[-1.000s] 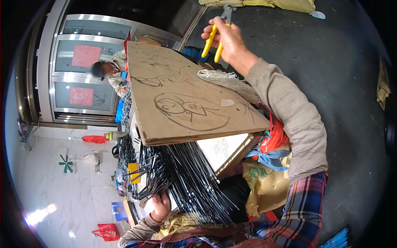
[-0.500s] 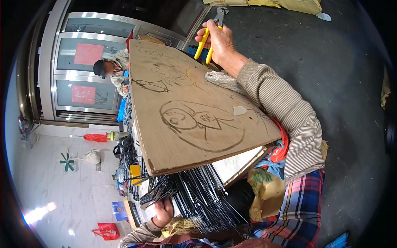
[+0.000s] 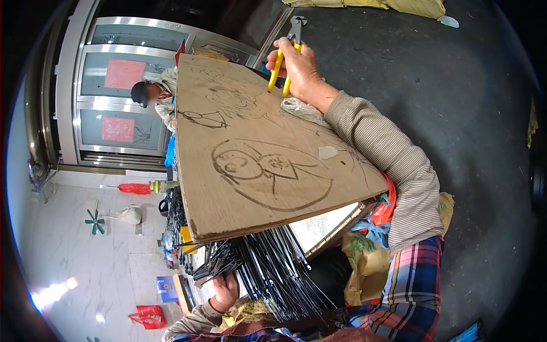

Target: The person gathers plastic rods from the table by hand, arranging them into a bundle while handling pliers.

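Observation:
My right hand [image 3: 300, 69], raised over the far right edge of a wooden board, is closed around pincers [image 3: 295, 29] with yellow handles and a grey metal head pointing away. The board [image 3: 239, 131] is light brown, with dark line drawings on its face, and stands slanted in front of me. Below its near edge a thick bundle of thin black rods [image 3: 279, 262], like umbrella ribs, fans out toward my lap. My left hand [image 3: 224, 292] is closed on rods at the bundle's left end; the board and rods partly hide its fingers.
Left of the board are more black parts [image 3: 175, 211] and a yellow box [image 3: 187, 238]. A person in a dark cap [image 3: 138, 94] sits beyond the board. A clear plastic bag [image 3: 305, 109] and a red bag [image 3: 385, 210] lie along the board's right edge.
My right hand has come slightly down and nearer with the pincers. The board's left edge has shifted left, covering more of the parts behind it. My left hand stays almost in place.

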A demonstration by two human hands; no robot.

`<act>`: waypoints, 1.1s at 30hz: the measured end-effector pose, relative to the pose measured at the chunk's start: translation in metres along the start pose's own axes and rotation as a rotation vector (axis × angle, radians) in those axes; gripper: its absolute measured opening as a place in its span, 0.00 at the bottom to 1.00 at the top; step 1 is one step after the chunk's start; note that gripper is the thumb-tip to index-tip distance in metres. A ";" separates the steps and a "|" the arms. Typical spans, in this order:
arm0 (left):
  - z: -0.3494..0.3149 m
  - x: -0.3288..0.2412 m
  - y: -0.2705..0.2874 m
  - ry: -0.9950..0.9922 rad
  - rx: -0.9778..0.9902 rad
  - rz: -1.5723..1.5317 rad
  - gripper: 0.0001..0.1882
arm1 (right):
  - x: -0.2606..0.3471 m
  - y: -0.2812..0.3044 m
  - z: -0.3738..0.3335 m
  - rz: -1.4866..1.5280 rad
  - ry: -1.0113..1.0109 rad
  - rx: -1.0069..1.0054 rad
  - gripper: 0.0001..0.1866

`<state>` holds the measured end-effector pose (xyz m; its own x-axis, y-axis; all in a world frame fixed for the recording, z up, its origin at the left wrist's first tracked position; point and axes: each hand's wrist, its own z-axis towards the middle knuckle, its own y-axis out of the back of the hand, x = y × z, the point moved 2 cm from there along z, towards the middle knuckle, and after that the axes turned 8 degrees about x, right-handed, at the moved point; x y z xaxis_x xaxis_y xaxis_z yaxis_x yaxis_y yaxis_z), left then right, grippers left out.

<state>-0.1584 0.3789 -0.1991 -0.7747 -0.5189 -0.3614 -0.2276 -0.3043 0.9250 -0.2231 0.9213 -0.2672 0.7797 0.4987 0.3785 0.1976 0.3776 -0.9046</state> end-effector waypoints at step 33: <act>-0.014 0.033 0.006 -0.049 -0.158 0.083 0.16 | 0.021 0.018 0.014 0.039 0.168 -0.215 0.09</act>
<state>-0.1771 0.3489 -0.2075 -0.8155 -0.5095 -0.2747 -0.0690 -0.3857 0.9200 -0.2111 0.9495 -0.2730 0.8735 0.3663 0.3207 0.2727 0.1776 -0.9456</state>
